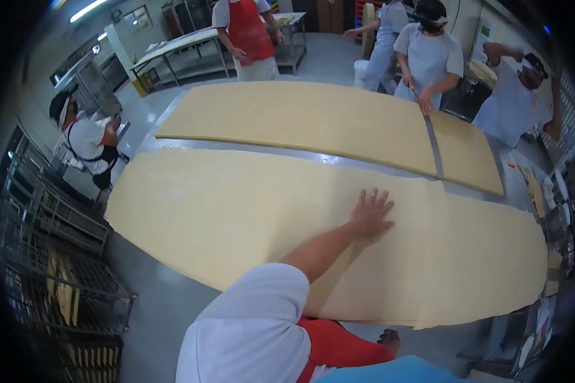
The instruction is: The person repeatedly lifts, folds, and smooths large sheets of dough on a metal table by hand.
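A wide, pale yellow sheet that looks like dough (236,204) covers the near side of the metal table. My left hand (371,214) lies flat on its upper surface, right of the middle, fingers spread and the arm stretched forward. Below the sheet's near edge, beside the red apron, my right hand (389,341) shows only in part; its fingers are dark and hard to make out. Beyond a narrow strip of bare metal lie a long thick slab (287,118) and a shorter slab (466,150), parted by a straight gap.
A co-worker's hands (426,101) are at the far edge by the gap. Other people stand behind the table, at far right and at left. Wire racks (57,255) line the left side. A worktable (179,48) stands at the back, and a white bucket (361,73) behind the slab.
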Available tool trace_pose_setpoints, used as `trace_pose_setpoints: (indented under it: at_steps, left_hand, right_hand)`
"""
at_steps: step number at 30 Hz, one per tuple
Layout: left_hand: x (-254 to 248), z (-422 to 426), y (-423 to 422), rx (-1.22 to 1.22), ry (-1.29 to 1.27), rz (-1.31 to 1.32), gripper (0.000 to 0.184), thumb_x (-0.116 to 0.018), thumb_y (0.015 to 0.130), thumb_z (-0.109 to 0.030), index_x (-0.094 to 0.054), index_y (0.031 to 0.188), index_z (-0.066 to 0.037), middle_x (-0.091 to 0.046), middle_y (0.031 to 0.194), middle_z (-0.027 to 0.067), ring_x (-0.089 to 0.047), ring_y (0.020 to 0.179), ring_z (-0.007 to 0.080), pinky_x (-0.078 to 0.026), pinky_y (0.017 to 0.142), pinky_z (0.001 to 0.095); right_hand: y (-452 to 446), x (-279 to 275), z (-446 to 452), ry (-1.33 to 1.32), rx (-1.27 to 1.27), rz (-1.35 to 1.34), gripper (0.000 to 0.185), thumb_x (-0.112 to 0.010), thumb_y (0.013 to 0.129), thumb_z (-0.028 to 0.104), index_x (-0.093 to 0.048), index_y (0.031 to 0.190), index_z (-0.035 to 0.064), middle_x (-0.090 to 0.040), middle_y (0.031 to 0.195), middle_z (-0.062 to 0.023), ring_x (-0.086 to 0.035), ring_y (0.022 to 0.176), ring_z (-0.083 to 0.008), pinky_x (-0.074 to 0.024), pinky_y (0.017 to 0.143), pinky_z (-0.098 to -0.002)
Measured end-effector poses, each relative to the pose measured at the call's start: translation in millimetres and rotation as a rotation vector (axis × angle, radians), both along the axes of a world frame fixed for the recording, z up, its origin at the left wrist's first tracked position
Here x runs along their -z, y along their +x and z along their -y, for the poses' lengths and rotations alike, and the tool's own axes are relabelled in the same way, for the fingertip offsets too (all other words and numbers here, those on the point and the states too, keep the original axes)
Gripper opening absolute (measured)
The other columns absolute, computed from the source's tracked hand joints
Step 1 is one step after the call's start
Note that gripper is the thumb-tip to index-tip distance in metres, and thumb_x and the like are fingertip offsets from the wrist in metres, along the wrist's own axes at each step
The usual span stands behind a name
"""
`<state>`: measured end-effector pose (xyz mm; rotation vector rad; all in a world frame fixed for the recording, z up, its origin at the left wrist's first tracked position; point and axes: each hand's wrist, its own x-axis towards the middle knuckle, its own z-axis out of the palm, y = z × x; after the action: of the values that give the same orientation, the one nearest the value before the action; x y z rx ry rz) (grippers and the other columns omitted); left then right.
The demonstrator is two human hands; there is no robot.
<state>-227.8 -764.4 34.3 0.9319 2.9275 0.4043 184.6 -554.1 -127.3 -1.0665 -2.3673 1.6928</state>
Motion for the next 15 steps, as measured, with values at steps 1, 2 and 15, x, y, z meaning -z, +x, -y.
trace_pose_setpoints:
  at_steps: [1, 2, 15]
  left_hand:
    - [-0.6, 1.1, 1.7, 0.003, -0.007, 0.008, 0.074, -0.041, 0.097, -0.060, -0.031, 0.156, -0.016, -0.018, 0.165, 0.0124, -0.011, 0.152, 0.0389, -0.007, 0.121, 0.0600]
    - [0.6, 2.2, 5.5, 0.006, -0.014, 0.016, 0.074, -0.041, 0.097, -0.060, -0.032, 0.155, -0.016, -0.018, 0.165, 0.0123, -0.011, 0.152, 0.0386, -0.007, 0.121, 0.0601]
    - [6.0, 131.9, -1.6, -0.065, 0.072, 0.001, 0.070, -0.044, 0.098, -0.056, -0.033, 0.155, -0.017, -0.018, 0.165, 0.0131, -0.011, 0.152, 0.0407, -0.005, 0.120, 0.0629]
  right_hand:
    - [1.4, 7.2, 3.3, 0.005, -0.003, 0.020, 0.012, -0.053, 0.094, 0.007, -0.060, 0.099, -0.0009, -0.062, 0.071, -0.0096, -0.060, 0.055, -0.0184, -0.0496, 0.049, -0.0331]
    - [1.7, 10.3, 8.2, 0.010, -0.010, 0.046, 0.012, -0.053, 0.094, 0.007, -0.060, 0.100, -0.0009, -0.063, 0.071, -0.0098, -0.060, 0.055, -0.0186, -0.0499, 0.049, -0.0333]
    - [2.3, 31.1, 42.5, 0.030, -0.010, 0.286, 0.016, -0.056, 0.091, 0.006, -0.061, 0.104, -0.0017, -0.066, 0.076, -0.0124, -0.064, 0.059, -0.0206, -0.0532, 0.052, -0.0350]
